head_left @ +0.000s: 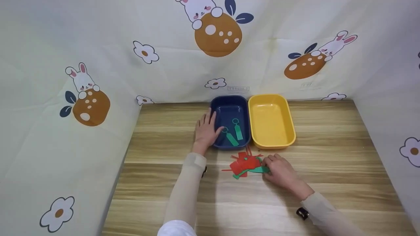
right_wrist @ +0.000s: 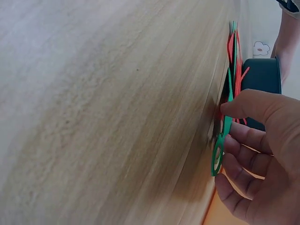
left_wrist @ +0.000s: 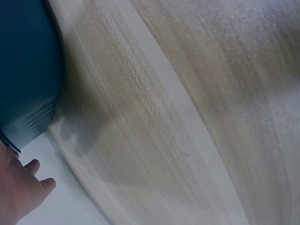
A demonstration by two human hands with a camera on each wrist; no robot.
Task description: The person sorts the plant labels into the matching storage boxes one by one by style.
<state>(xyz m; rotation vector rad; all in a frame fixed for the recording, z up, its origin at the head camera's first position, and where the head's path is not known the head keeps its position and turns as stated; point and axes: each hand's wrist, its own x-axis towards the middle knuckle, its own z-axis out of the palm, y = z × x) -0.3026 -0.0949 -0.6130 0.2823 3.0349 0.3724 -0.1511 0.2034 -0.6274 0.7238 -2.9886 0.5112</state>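
My left hand [head_left: 206, 131] rests against the left side of a blue bin [head_left: 230, 148], fingers spread along its wall and thumb over the rim. In the left wrist view, that hand [left_wrist: 23, 190] touches the bin's edge. Inside the bin lie two green ringed tags [head_left: 238, 131]. My right hand [head_left: 279, 169] pinches a green tag [right_wrist: 227, 123] between thumb and fingers; its ring end sticks out by the fingers in the right wrist view. This tag is at the right edge of a loose pile of red tags [head_left: 244, 164] and green ones, partly overlapping.
A yellow bin [head_left: 288, 144] stands right beside the blue one, near the back of the wooden table [head_left: 328, 157]. Behind and at the sides hangs a pale cloth [head_left: 177, 72] printed with rabbits and flowers.
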